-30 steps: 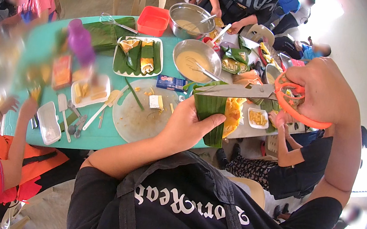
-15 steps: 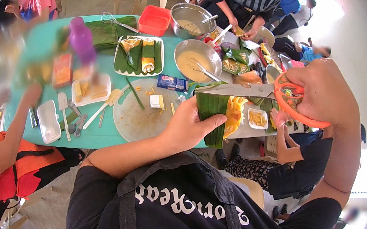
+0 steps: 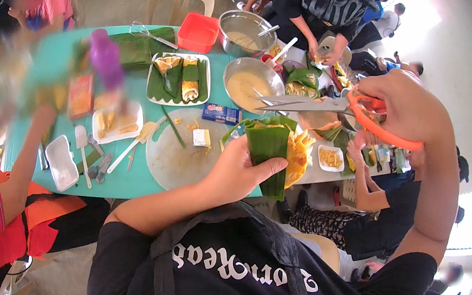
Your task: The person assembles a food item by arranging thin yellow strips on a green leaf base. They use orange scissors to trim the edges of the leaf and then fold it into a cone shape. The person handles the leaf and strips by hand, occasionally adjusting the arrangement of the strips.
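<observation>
Long teal table point(image 3: 137, 184) across left and centre, crowded w/ food prep; other people seated at far and left sides, busy w/ own work; round pale board point(image 3: 175, 159) near the table's near edge, smeared, one small white piece on it; white rectangular tray point(image 3: 180, 80) beyond it w/ several wrapped leaf parcels already laid in; two metal bowls point(image 3: 252, 82) at far centre, the nearer one holding pale batter; red tub point(image 3: 197, 31) far centre-left.

Banana-leaf parcel point(image 3: 269, 153) held up off the table at centre, just right of the board; leaf folded round a yellow filling that shows at its right edge, so wrapping seems part done, that side not yet closed or trimmed; left hand point(image 3: 238, 169) clamped on the leaf, thumb over the front, fingers behind.

Right hand point(image 3: 406, 106) raised at right, fingers through the orange handles of scissors point(image 3: 329, 105); blades slightly parted, pointing left, above the parcel and apart from it; no cut on this leaf seen yet, as far as can be judged.
</observation>
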The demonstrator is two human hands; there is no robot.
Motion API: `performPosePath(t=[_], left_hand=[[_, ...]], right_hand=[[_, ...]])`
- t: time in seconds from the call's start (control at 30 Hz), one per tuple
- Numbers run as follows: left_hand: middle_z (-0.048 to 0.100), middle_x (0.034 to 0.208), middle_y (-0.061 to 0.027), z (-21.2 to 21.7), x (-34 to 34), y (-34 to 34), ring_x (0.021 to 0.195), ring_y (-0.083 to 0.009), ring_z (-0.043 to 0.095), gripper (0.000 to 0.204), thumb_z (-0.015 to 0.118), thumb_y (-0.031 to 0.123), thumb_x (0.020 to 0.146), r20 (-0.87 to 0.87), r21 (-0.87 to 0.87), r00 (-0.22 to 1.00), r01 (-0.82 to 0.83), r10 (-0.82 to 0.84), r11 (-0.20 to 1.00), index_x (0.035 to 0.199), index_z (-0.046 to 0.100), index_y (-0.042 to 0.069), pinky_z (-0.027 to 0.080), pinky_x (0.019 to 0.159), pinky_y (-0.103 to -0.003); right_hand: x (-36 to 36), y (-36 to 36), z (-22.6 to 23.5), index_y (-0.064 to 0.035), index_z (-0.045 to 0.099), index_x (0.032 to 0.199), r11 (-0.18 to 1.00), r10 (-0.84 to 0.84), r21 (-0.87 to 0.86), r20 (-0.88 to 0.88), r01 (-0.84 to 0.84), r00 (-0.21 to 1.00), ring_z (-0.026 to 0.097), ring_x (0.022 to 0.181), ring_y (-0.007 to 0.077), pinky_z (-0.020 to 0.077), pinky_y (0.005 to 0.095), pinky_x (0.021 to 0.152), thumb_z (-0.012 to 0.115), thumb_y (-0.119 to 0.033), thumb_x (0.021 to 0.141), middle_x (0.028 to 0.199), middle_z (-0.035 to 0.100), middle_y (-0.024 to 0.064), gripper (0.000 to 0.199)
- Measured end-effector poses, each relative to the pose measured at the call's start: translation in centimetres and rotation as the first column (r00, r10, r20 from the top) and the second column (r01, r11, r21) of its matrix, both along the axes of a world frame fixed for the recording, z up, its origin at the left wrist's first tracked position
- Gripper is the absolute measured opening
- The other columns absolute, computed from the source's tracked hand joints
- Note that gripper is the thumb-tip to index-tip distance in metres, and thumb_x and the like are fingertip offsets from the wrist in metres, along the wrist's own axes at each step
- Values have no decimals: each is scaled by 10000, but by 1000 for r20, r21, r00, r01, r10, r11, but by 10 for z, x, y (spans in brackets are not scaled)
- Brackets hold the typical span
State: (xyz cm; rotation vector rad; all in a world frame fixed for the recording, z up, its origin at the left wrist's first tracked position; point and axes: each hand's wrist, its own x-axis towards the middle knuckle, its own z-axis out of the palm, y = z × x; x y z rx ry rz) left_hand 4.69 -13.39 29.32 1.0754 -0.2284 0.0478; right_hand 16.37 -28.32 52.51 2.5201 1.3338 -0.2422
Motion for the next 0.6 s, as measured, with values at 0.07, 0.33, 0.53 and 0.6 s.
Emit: performPosePath(t=[0.07, 0.33, 0.53, 0.6], left_hand=[[635, 1052, -45, 1, -1, 2, 948, -102, 589, 289, 639, 18, 860, 10, -23, 999, 38, -38, 999, 1133, 550, -11, 487, 826, -275], [629, 1074, -40, -4, -2, 8, 971, -100, 578, 307, 640, 21, 863, 41, -111, 983, 180, -176, 977, 1155, 550, -10, 475, 862, -274], [627, 1078, -32, -5, -1, 14, 973, -96, 572, 352, 662, 39, 852, 66, -60, 967, 248, -244, 967, 1179, 539, -5, 472, 863, -274], [625, 1076, -28, -6, 0, 15, 972, -93, 569, 367, 672, 50, 848, 77, -13, 959, 276, -274, 961, 1185, 536, -3, 472, 861, -274]], right_hand=[[19, -8, -5, -16, 547, 788, 1000, -4, 5, -54, 4, 999, 432, 563, 263, 368, 352, 580, 783, -625, 550, 597, 474, 86, 695], [62, -25, -39, -1, 574, 852, 986, -33, 148, -276, 77, 961, 471, 671, 161, 415, 312, 630, 891, -337, 524, 715, 533, 52, 566], [63, -9, -51, -13, 626, 903, 998, 23, 57, -443, 2, 896, 573, 724, 203, 447, 318, 680, 869, -403, 554, 774, 601, 69, 576], [66, -9, -55, -25, 628, 881, 994, 94, 93, -463, -56, 882, 564, 704, 215, 437, 331, 656, 867, -410, 550, 760, 595, 77, 560]])
